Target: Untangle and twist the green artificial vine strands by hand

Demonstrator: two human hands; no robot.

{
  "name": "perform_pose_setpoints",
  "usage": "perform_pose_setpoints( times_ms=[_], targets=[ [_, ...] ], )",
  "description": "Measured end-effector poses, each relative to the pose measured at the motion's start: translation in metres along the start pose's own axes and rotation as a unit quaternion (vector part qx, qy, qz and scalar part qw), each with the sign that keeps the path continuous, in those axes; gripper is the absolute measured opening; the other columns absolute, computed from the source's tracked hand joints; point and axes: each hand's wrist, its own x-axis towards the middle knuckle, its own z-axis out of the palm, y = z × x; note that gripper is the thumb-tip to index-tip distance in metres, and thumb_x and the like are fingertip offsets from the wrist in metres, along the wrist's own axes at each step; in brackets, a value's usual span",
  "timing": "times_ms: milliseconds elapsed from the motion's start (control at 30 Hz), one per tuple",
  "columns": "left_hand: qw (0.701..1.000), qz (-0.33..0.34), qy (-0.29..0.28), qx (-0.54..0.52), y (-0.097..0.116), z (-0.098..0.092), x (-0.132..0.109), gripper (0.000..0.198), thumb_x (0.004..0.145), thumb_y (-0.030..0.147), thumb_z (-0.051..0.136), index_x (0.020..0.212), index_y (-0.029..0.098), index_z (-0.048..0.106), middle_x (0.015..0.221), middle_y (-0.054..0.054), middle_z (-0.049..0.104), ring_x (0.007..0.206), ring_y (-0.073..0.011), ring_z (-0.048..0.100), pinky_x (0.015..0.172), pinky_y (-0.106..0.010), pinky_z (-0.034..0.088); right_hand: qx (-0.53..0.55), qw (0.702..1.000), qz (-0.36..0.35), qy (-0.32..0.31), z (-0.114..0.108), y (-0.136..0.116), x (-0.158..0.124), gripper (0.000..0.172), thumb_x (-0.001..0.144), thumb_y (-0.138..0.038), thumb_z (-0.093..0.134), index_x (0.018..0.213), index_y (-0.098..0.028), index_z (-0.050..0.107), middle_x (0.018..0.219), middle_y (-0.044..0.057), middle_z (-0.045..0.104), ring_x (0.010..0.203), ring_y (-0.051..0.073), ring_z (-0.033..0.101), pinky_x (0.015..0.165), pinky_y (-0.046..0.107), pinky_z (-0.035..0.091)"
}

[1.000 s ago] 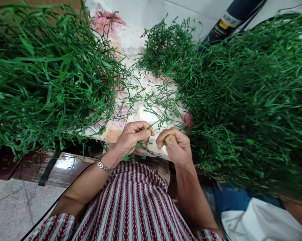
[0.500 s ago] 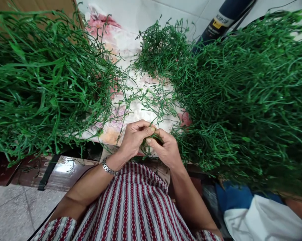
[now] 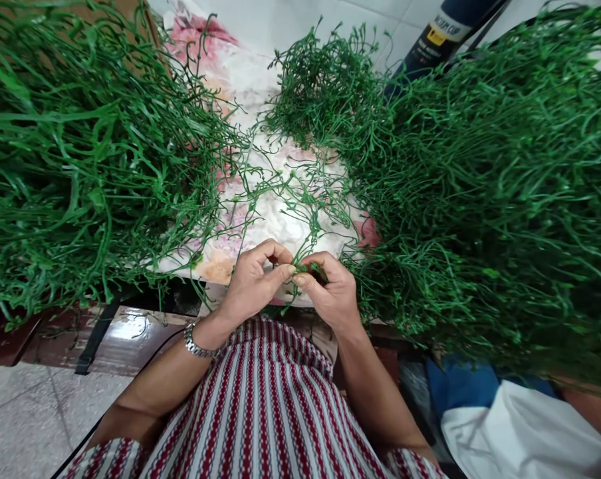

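Observation:
Thin green stems (image 3: 308,211) run down from the patterned cloth to my fingertips. My left hand (image 3: 257,278), with a metal watch on its wrist, pinches the stems between thumb and forefinger. Close against it on the right, my right hand (image 3: 330,289) is closed with thumb and forefinger on the green stems too. The fingertips of both hands nearly meet above the table's front edge. A large heap of green stems (image 3: 81,173) lies at the left, and another (image 3: 504,199) fills the right side.
A smaller clump of stems (image 3: 325,86) stands at the back centre. Behind the right heap leans a dark blue bottle (image 3: 433,43). The floral cloth (image 3: 250,80) covers the table. A cardboard box is at the back left, and white fabric (image 3: 524,432) lies at the lower right.
My left hand has shifted slightly left, and its fingertips are lower. My right fingers have curled closer round the stems. The stems near the hands have moved a little.

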Motion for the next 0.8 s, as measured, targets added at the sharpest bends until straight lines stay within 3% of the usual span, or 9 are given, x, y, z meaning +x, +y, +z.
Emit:
perform_pose_setpoints(
  times_ms=[200, 333, 467, 633, 800],
  targets=[
    [0.995, 0.041, 0.018, 0.094, 0.012, -0.004, 0.0, 0.006, 0.069, 0.01, 0.057, 0.067, 0.015, 0.054, 0.064, 0.003, 0.052, 0.064, -0.0099, 0.046, 0.063, -0.02, 0.037, -0.02, 0.999, -0.037, -0.019, 0.0, 0.004, -0.002, 0.017, 0.078, -0.031, 0.06, 0.092, -0.022, 0.061, 0.079, 0.0, 0.061, 0.065, 0.012, 0.052, 0.061, 0.024, 0.04],
    [1.0, -0.007, -0.025, 0.004, 0.007, -0.004, 0.001, 0.007, 0.07, 0.01, 0.057, 0.067, 0.015, 0.051, 0.06, 0.005, 0.047, 0.055, -0.0063, 0.043, 0.052, -0.017, 0.035, -0.021, 0.998, -0.057, -0.033, 0.001, 0.007, -0.004, 0.013, 0.079, -0.026, 0.06, 0.091, -0.021, 0.06, 0.08, 0.0, 0.061, 0.066, 0.011, 0.053, 0.061, 0.024, 0.04],
    [0.992, -0.06, -0.032, -0.107, -0.001, -0.002, 0.0, 0.008, 0.071, 0.016, 0.058, 0.071, 0.016, 0.05, 0.059, 0.006, 0.045, 0.047, -0.0048, 0.04, 0.044, -0.016, 0.033, -0.064, 0.995, -0.072, -0.028, 0.0, 0.005, -0.004, 0.011, 0.079, -0.026, 0.06, 0.088, -0.02, 0.059, 0.079, 0.001, 0.06, 0.065, 0.012, 0.052, 0.061, 0.024, 0.039],
    [0.987, -0.079, -0.083, -0.115, 0.0, -0.005, 0.001, 0.013, 0.068, 0.022, 0.063, 0.073, 0.013, 0.055, 0.059, 0.005, 0.044, 0.05, -0.0049, 0.037, 0.045, -0.016, 0.029, -0.128, 0.981, -0.144, -0.018, -0.006, 0.0, 0.0, 0.007, 0.078, -0.022, 0.061, 0.083, -0.019, 0.057, 0.076, 0.002, 0.059, 0.067, 0.013, 0.052, 0.061, 0.025, 0.039],
    [0.99, -0.072, -0.076, -0.098, -0.004, -0.007, 0.004, 0.025, 0.065, 0.024, 0.065, 0.054, 0.014, 0.045, 0.052, 0.006, 0.031, 0.048, -0.0047, 0.027, 0.044, -0.019, 0.019, -0.153, 0.971, -0.182, -0.041, -0.009, -0.001, 0.004, 0.005, 0.08, -0.023, 0.058, 0.083, -0.018, 0.057, 0.073, 0.002, 0.058, 0.066, 0.013, 0.052, 0.06, 0.025, 0.04]
  ],
)
